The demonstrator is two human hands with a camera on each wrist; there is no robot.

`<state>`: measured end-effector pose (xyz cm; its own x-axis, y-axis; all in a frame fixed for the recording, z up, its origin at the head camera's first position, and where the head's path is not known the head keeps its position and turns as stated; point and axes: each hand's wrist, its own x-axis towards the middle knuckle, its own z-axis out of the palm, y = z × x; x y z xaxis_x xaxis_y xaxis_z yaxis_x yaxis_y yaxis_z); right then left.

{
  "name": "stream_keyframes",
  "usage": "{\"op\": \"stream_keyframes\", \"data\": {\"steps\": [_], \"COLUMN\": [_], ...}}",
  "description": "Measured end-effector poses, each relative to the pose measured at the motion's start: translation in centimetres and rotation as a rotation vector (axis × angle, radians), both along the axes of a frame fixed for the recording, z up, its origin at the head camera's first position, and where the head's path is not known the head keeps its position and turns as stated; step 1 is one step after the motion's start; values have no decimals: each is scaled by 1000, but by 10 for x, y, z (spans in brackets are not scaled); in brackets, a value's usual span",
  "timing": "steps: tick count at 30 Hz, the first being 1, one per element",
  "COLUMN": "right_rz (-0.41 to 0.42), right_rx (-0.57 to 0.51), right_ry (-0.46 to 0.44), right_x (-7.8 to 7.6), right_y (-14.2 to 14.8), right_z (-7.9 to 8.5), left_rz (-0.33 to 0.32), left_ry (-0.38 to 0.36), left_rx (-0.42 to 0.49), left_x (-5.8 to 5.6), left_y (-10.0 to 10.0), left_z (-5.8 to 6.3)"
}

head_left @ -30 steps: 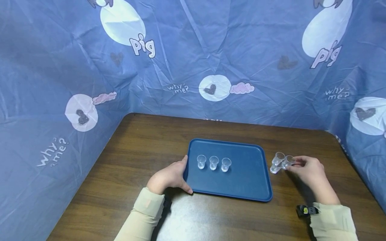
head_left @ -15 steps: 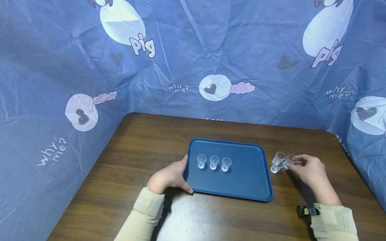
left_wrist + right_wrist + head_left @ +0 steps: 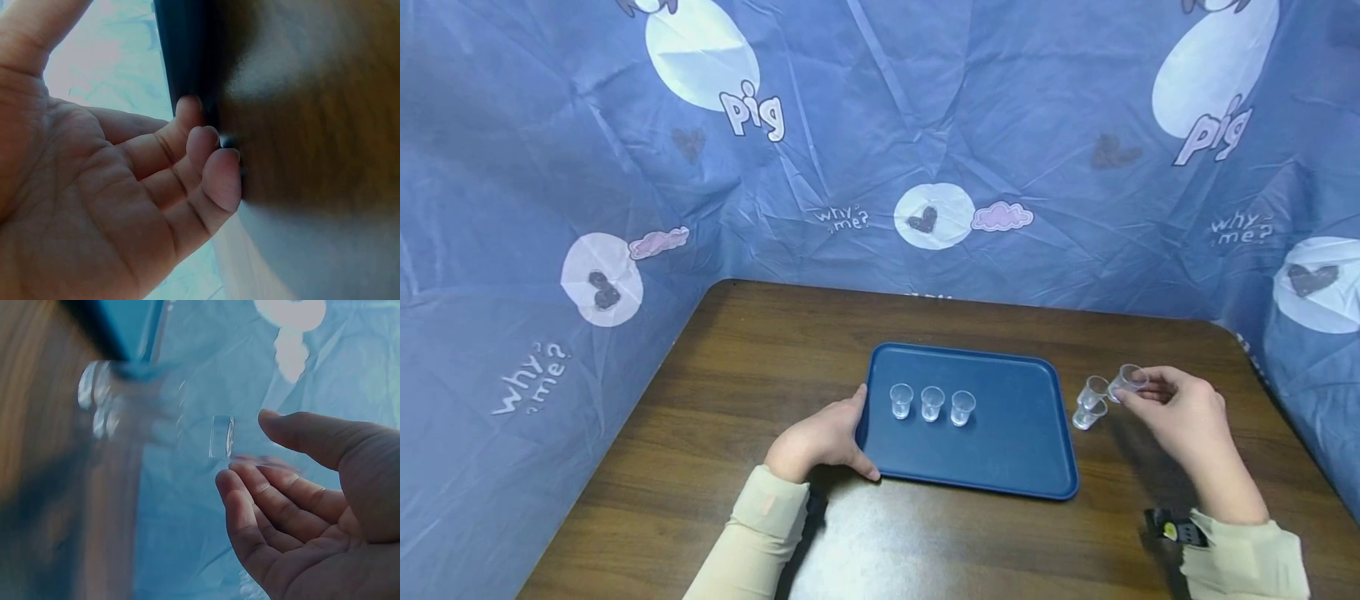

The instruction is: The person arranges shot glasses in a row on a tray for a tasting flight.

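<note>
Cup (image 3: 1126, 380), clear, is pinched in R hand (image 3: 1187, 414) btwn thumb + fingers, lifted off tbl (image 3: 790, 333). Just L of it: 2 more cups (image 3: 1090, 414) standing close tog. Next, blue tray (image 3: 992, 450) w/ 3 cups (image 3: 932, 406) in a row. L hand (image 3: 823, 439) spread, fingers loose, touching tray's near-L corner. Blue printed sheet (image 3: 1037, 275) behind.

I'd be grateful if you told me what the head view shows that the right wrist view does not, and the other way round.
Only the head view shows the left hand at the left end of the tray and the row of three clear cups on it. Only the right wrist view shows the palm side of the right hand. Both show that hand holding a cup, two other cups off the tray, the tabletop and the blue backdrop.
</note>
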<state>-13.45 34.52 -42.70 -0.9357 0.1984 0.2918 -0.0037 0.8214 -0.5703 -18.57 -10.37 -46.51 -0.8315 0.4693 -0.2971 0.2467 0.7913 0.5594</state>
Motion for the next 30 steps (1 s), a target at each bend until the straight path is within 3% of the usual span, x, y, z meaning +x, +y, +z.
{"op": "stream_keyframes", "data": {"steps": [9,30], "right_rz": [99,258], "right_rx": [-34,-93], "right_ry": [17,-171], "right_x": [-2,-16], "right_y": [-45,-117], "right_z": [9,-16], "left_rz": [-1,3], "left_ry": [2,3], "left_rx": [0,-1], "left_x": [0,0], "left_y": [-1,-1], "left_z": [0,-1]}}
